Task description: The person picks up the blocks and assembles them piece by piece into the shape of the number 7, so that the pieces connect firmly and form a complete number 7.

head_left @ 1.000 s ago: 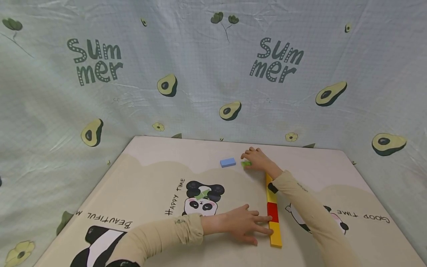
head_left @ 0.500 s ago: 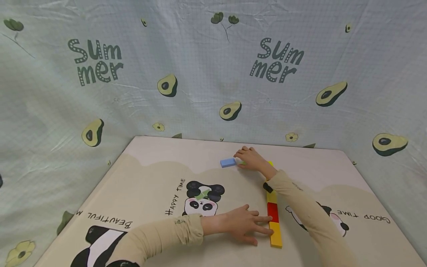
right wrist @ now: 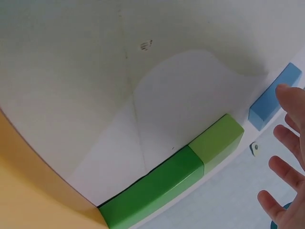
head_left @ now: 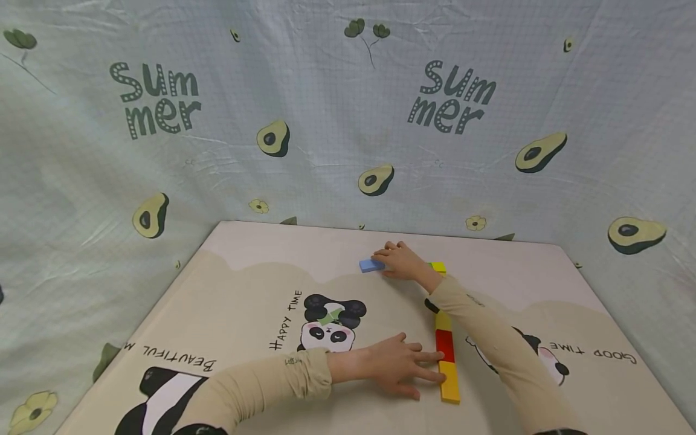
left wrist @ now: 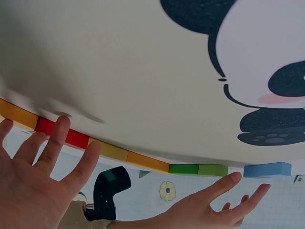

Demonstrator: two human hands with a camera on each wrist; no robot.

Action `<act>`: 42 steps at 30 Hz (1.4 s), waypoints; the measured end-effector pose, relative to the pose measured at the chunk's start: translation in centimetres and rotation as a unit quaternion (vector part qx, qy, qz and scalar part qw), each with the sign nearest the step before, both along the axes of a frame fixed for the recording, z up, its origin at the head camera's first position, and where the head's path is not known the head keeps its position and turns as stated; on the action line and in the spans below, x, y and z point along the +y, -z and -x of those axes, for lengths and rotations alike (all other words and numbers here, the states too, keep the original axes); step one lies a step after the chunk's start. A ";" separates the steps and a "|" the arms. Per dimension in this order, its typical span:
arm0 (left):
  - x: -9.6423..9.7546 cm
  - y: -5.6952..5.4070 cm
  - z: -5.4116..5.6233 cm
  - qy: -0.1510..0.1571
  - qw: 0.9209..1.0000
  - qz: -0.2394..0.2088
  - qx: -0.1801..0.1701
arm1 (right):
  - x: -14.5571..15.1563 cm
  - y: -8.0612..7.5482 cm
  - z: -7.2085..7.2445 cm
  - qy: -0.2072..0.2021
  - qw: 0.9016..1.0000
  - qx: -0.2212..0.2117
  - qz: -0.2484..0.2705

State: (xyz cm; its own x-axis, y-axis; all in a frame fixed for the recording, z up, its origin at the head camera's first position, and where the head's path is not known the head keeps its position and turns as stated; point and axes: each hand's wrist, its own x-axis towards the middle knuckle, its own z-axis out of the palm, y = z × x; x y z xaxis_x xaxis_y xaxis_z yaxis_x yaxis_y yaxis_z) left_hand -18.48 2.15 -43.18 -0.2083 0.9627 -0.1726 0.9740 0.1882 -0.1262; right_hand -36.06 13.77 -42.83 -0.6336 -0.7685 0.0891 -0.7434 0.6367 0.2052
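Observation:
My left hand (head_left: 399,365) lies with fingers spread, its fingertips touching a red block (head_left: 444,346) and an orange-yellow block (head_left: 449,386) at the near end of a line of blocks. A yellow block (head_left: 443,321) continues the line, partly under the right sleeve. Farther off, my right hand (head_left: 401,262) reaches over to a blue block (head_left: 370,266). Its thumb is at the blue block, with the fingers fairly straight and not closed round it. The right wrist view shows a dark green block (right wrist: 155,188) touching a light green block (right wrist: 217,143); a gap separates the blue one.
The blocks lie on a table cover (head_left: 244,308) printed with pandas and lettering. Behind it hangs a pale cloth (head_left: 321,90) with avocados and words. My right forearm (head_left: 500,338) crosses above the line of blocks.
My right hand has moved left from the light green block to the blue block, uncovering the line's far corner. The left hand stays in place.

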 end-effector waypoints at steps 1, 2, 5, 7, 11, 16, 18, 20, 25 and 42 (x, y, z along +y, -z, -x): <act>0.0 0.0 0.0 0.000 1.000 0.001 0.002 | -0.1 0.0 0.0 -0.001 1.000 0.003 -0.003; 0.0 0.0 0.0 0.000 1.000 0.001 0.003 | -0.1 0.0 0.0 -0.002 1.000 0.004 -0.005; 0.0 0.0 0.0 -0.001 1.000 0.003 0.006 | -0.4 0.0 -0.1 -0.004 1.000 0.000 -0.005; 0.0 0.0 -0.1 -0.001 1.000 0.005 0.006 | -0.5 0.0 -0.2 -0.004 1.000 0.000 -0.009; 0.0 0.0 -0.1 -0.001 1.000 0.006 0.002 | -0.6 0.1 -0.2 0.000 1.000 -0.006 -0.015; 0.0 0.0 0.0 -0.002 1.000 0.006 -0.006 | -0.7 0.2 -0.2 0.001 1.000 -0.010 -0.013; 0.0 0.0 0.0 -0.002 1.000 0.007 -0.012 | -0.7 0.3 -0.2 0.002 1.000 -0.009 -0.016; 0.0 -0.1 0.0 -0.004 1.000 0.006 -0.018 | -0.8 0.3 -0.1 0.004 1.000 -0.009 -0.018; 0.0 -0.2 0.0 -0.004 1.000 0.006 -0.020 | -0.9 0.4 -0.1 0.004 1.000 0.001 -0.018; 0.1 -0.1 0.2 -0.006 1.000 0.002 -0.025 | -0.7 1.0 0.3 0.000 1.000 0.020 0.003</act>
